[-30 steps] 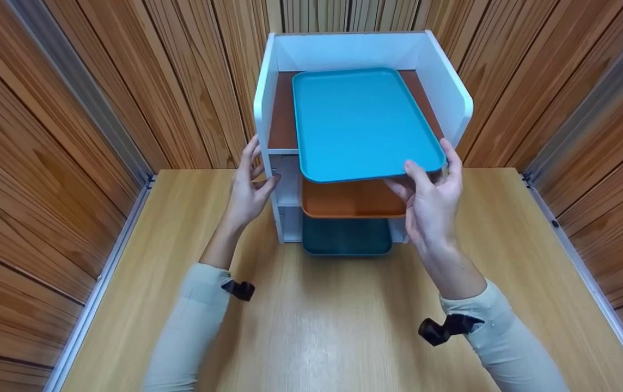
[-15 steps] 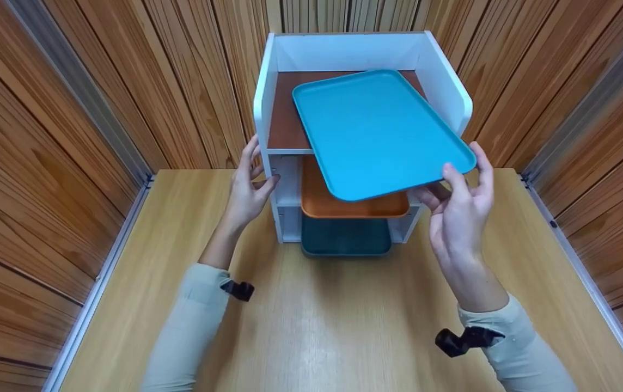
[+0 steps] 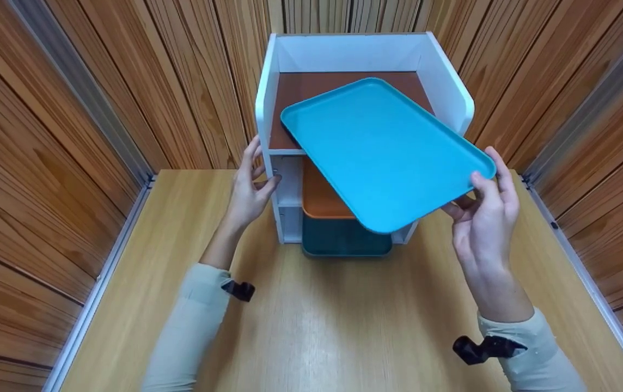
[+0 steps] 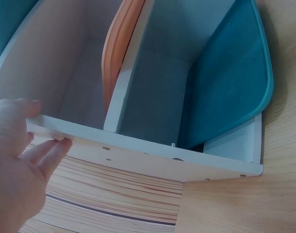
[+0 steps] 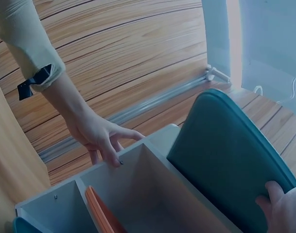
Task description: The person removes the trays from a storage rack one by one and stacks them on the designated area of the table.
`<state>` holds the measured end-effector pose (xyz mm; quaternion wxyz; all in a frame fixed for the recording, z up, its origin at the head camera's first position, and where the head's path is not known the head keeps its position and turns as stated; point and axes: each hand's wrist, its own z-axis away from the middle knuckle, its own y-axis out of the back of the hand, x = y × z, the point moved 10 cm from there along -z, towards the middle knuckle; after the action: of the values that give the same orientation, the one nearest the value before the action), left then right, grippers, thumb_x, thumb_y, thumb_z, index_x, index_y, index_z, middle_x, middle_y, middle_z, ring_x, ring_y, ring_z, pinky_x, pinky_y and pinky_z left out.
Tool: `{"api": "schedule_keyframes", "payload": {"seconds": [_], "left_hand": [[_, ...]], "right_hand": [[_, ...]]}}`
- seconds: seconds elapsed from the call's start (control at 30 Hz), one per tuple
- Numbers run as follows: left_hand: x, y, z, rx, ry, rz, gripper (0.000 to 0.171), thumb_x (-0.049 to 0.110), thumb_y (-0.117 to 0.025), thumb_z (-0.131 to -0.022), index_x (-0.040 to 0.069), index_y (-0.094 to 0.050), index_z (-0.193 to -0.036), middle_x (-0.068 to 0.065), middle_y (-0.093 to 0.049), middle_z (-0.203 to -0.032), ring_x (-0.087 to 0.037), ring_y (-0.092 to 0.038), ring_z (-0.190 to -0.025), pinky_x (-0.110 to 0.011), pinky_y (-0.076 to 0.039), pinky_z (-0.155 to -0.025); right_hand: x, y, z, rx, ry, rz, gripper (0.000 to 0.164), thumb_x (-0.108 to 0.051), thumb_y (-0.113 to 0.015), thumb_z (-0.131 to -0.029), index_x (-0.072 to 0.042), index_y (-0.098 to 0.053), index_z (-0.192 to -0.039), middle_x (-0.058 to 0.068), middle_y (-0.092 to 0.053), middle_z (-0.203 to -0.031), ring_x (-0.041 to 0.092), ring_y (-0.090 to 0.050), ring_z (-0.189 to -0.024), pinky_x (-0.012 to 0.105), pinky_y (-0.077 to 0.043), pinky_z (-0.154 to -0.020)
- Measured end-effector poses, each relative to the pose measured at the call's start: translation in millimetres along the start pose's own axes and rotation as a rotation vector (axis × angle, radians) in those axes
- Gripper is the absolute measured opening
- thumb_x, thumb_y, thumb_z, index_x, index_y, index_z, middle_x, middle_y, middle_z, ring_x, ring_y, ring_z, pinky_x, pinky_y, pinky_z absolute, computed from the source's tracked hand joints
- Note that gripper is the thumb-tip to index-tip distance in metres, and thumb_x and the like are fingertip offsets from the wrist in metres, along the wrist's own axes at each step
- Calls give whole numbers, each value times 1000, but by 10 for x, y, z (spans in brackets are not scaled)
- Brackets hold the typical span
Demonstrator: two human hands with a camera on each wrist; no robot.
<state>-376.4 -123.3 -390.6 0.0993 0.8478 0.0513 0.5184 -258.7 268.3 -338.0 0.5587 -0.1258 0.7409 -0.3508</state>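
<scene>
My right hand [image 3: 488, 218] pinches a bright blue tray [image 3: 388, 155] at its near right corner, thumb over the rim and fingers underneath. The tray is turned at an angle at the shelf unit's top level, its near corner jutting past the front. My left hand [image 3: 249, 188] grips the left side panel of the white shelf unit [image 3: 266, 109]; in the left wrist view the thumb lies over the panel's front edge and the fingers on its outer face. On the middle shelf is an orange tray [image 3: 322, 196], partly hidden by the blue one. A dark teal tray [image 3: 344, 239] occupies the bottom level.
The shelf unit stands on a wooden table [image 3: 333, 316] against a wood-plank wall [image 3: 191, 71]. Metal rails [image 3: 99, 283] run along the table's sides. A dark strap with a camera [image 3: 486, 348] is on each wrist.
The right hand has moved right and toward me, drawing the blue tray forward and swinging its near end rightward. The left hand has stayed on the side panel.
</scene>
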Motion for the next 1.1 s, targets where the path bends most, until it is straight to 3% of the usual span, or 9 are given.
{"api": "schedule_keyframes", "payload": {"seconds": [0.27,0.37,0.5,0.73,0.87,0.97,1.1], "left_hand": [[22,-4,6,-5,-17,-11,82,-7,-66,-108,7,-22,-176,-28,-41,-177,-52,-55,-158,-71,-58,-113],[27,-3,3,-3,-15,-7,81,-6,-65,-109,7,-22,-176,-27,-41,-177,-52,-54,-158,-70,-58,-114],[33,0,2,6,-20,-7,81,-4,-67,-109,7,-22,-176,-25,-43,-177,-51,-56,-158,-69,-58,-115],[32,4,16,5,-37,-11,81,1,-68,-110,7,-22,-176,-25,-45,-175,-49,-58,-157,-67,-59,-114],[38,9,26,5,-32,-14,83,2,-70,-109,9,-22,-177,-25,-45,-175,-49,-57,-157,-67,-59,-114],[42,7,25,3,-28,-14,83,1,-70,-109,9,-22,-176,-24,-44,-176,-50,-55,-159,-68,-58,-114],[45,-1,16,2,-28,-17,82,-2,-68,-109,8,-22,-176,-24,-42,-177,-51,-53,-160,-69,-57,-114]], "right_hand": [[-78,202,-123,0,-53,-46,42,-6,-52,-116,-9,-59,-157,9,-78,-95,20,-86,-84,30,-71,-74],[-112,253,-163,-27,-70,-79,40,-5,-53,-116,-8,-60,-155,10,-82,-103,22,-88,-97,33,-72,-85],[-133,289,-203,-92,-117,-106,38,-5,-55,-116,-10,-63,-153,10,-80,-126,25,-86,-116,40,-70,-97],[-149,287,-278,-252,-186,-96,37,-9,-52,-118,-10,-60,-154,9,-79,-120,24,-86,-116,41,-69,-100],[-125,365,-325,-289,-252,-32,38,-14,-51,-119,-17,-59,-156,4,-75,-139,22,-81,-129,39,-69,-105],[-129,380,-357,-339,-270,27,38,-17,-48,-120,-19,-59,-156,0,-74,-144,20,-80,-130,35,-68,-106],[-141,292,-349,-482,-289,-26,40,-15,-39,-121,-14,-58,-156,4,-78,-136,20,-83,-122,33,-69,-101]]}}
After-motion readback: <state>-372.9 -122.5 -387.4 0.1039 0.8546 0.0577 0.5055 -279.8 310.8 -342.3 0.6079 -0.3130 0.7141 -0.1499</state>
